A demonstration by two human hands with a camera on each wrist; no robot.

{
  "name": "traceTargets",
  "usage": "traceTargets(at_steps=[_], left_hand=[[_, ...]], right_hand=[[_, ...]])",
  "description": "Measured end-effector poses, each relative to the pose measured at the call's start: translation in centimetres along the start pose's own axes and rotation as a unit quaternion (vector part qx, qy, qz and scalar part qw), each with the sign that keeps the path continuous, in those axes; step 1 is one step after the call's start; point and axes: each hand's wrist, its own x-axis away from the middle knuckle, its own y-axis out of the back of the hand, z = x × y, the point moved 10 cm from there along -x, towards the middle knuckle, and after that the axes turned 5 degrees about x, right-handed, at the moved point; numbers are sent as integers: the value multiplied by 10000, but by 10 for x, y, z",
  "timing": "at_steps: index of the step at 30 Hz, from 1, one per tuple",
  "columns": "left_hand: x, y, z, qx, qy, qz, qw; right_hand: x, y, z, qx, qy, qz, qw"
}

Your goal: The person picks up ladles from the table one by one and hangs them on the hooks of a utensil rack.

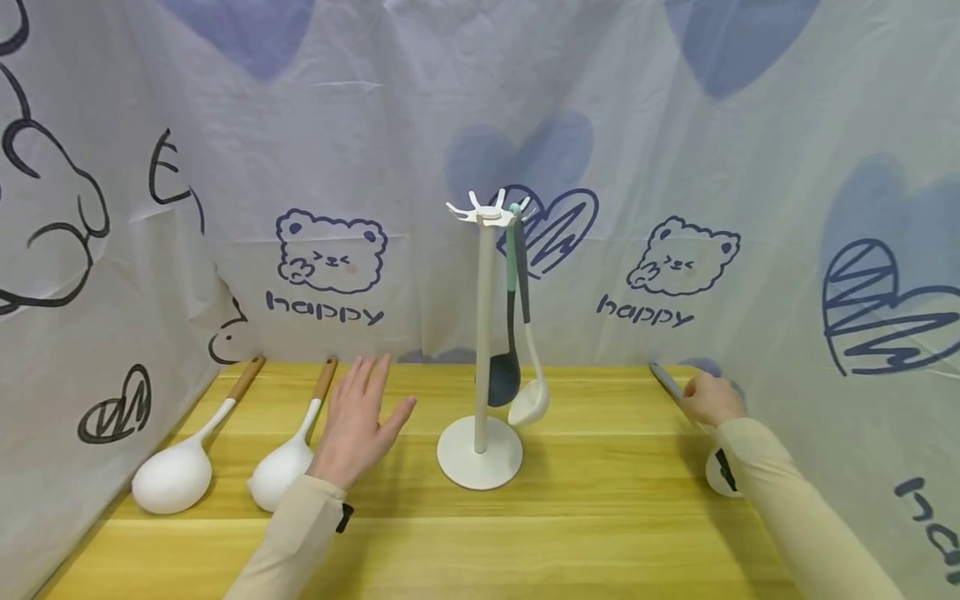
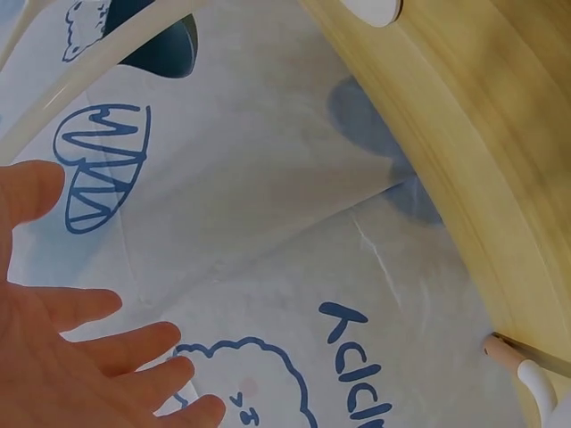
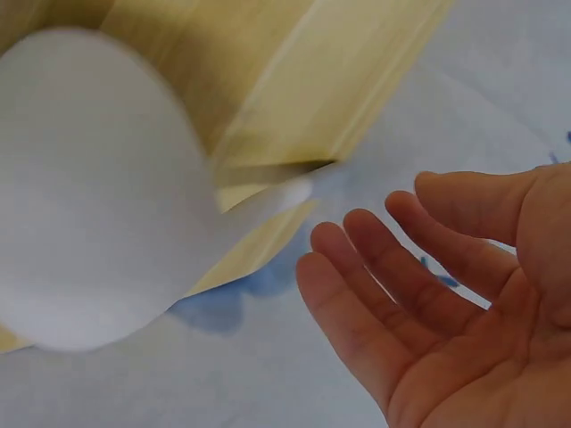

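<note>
My left hand [image 1: 356, 425] is held with straight, spread fingers, left of a white utensil stand [image 1: 485, 333], and holds nothing. Over on the right, my right hand [image 1: 711, 398] is beside a white ladle with a grey handle [image 1: 663, 379] lying on the table. The right wrist view shows that ladle's big round bowl [image 3: 98, 187] close up, with the relaxed, slightly bent fingers [image 3: 393, 312] apart from it. Two ladles hang from the stand's hooks: a black one with a green handle [image 1: 512, 258], and a white one [image 1: 531, 404] with a grey handle.
Two white ladles with brown wooden handles lie at the left, one [image 1: 172, 479] near the table's left edge, the other [image 1: 281, 473] partly behind my left hand. A printed cloth [image 1: 420, 108] rises behind and beside the wooden table [image 1: 570, 542].
</note>
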Motion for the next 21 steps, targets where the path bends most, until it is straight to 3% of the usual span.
traceTargets(at_steps=[11, 21], left_hand=[[3, -5, 2, 159, -3, 7, 9999], [4, -12, 6, 229, 122, 178, 9995]], right_hand=[[8, -9, -12, 61, 275, 441, 9986], [14, -18, -24, 166, 170, 567, 9981]])
